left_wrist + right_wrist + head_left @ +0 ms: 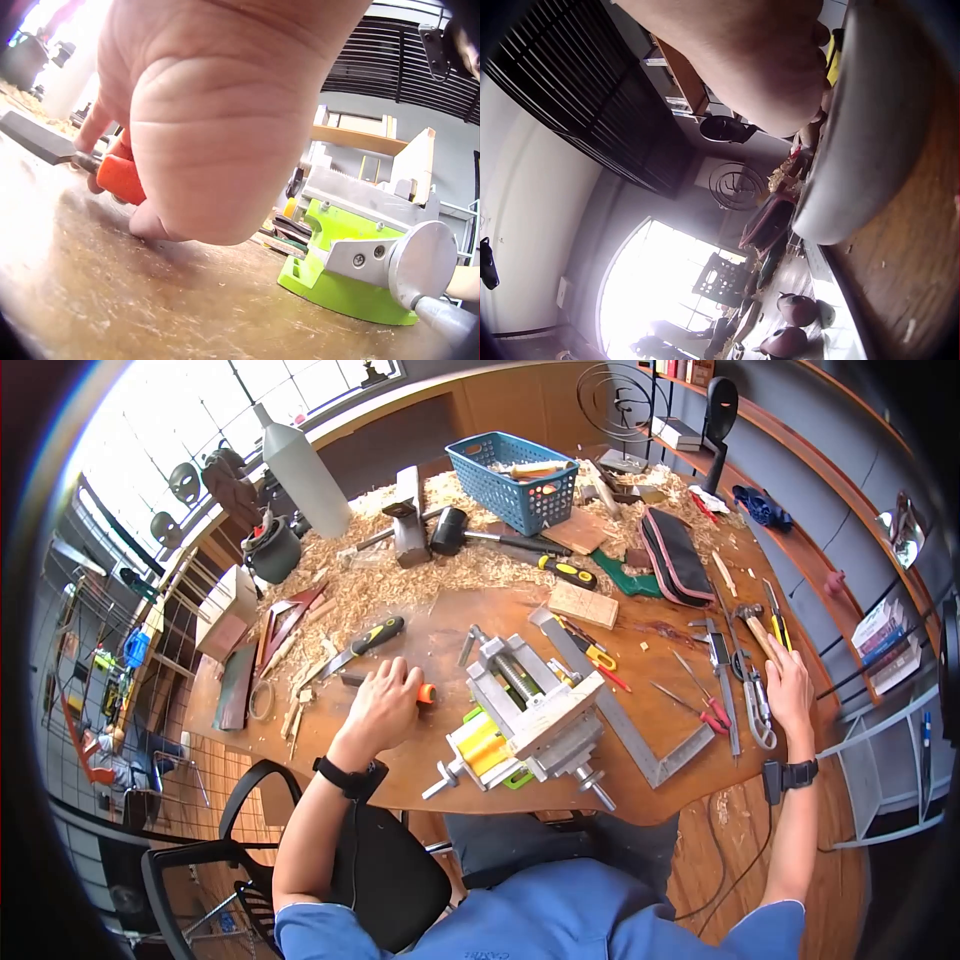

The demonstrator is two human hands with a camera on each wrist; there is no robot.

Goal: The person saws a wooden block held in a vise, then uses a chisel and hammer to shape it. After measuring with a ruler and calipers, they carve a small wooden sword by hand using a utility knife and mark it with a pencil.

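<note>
Head view: left hand (386,702) curls round an orange-handled, grey-bladed chisel (118,178); right hand (790,688) grips a hammer (760,630).

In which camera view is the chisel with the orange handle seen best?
The left wrist view: the chisel is large, its blade clear, its orange handle partly hidden. The head view shows it smaller, partly covered by the left hand. The right wrist view does not show it.
</note>
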